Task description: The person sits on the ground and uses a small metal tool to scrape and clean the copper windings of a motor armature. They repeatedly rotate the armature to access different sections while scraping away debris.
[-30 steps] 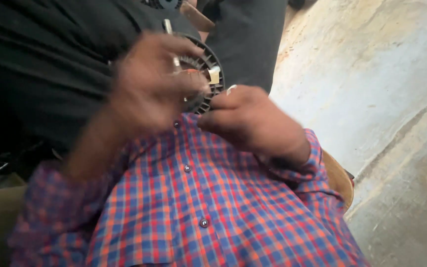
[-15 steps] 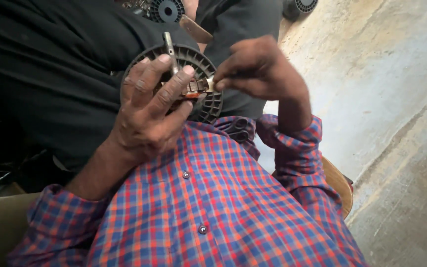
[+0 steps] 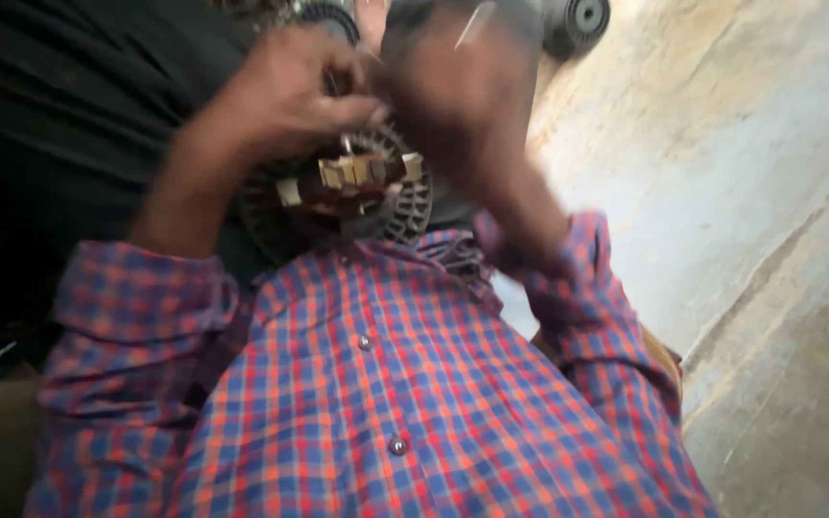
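Observation:
A round black vented motor part [image 3: 405, 206] with tan blocks and copper windings at its middle sits against my chest, above my checked shirt [image 3: 386, 384]. My left hand [image 3: 275, 101] grips its upper left rim, fingers curled over the top. My right hand [image 3: 462, 105] is raised just above the part and is motion-blurred; its fingers meet my left fingertips near the rim. A thin pale sliver [image 3: 477, 24] shows at the top of the right hand; whether the hand holds it is unclear.
Another black round part [image 3: 578, 17] lies at the top edge on the pale concrete floor [image 3: 750, 192]. A dark black mass [image 3: 50, 144] fills the left side. A brown seat edge [image 3: 664, 357] shows behind my right sleeve.
The view shifted, so the motor part now sits lower and more central. My right hand swung up over the part and blurred. My left hand slid from the part's face to its upper rim.

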The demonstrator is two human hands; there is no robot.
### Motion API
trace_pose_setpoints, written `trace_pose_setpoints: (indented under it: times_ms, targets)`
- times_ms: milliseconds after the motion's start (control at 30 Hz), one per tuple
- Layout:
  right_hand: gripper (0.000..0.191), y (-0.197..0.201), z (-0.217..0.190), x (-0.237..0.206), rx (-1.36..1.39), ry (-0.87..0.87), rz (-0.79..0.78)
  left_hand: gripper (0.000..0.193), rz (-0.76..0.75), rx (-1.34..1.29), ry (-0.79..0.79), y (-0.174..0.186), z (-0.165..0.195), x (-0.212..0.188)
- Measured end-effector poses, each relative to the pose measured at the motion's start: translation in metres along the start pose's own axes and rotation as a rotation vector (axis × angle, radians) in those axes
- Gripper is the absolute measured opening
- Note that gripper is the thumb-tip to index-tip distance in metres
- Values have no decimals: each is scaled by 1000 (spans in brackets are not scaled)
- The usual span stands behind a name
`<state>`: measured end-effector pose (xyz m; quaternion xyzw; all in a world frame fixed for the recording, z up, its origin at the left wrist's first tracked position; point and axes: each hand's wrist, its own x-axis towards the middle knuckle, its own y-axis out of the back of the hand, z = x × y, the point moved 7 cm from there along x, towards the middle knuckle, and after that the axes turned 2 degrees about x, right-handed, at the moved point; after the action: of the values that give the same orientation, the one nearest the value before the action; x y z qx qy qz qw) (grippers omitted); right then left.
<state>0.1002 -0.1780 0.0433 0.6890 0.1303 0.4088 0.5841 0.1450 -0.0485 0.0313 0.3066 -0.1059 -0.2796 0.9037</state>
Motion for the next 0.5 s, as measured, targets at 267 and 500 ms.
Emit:
trace_pose_setpoints:
  times_ms: [267,500]
  targets:
    - [15,44,-10,-32,725,-136,-334,16,364,237,-400,-19,51,-77]
    - [11,-69,64,-38,955,-646,-76,7,473,-164,-311,-33,10,-90]
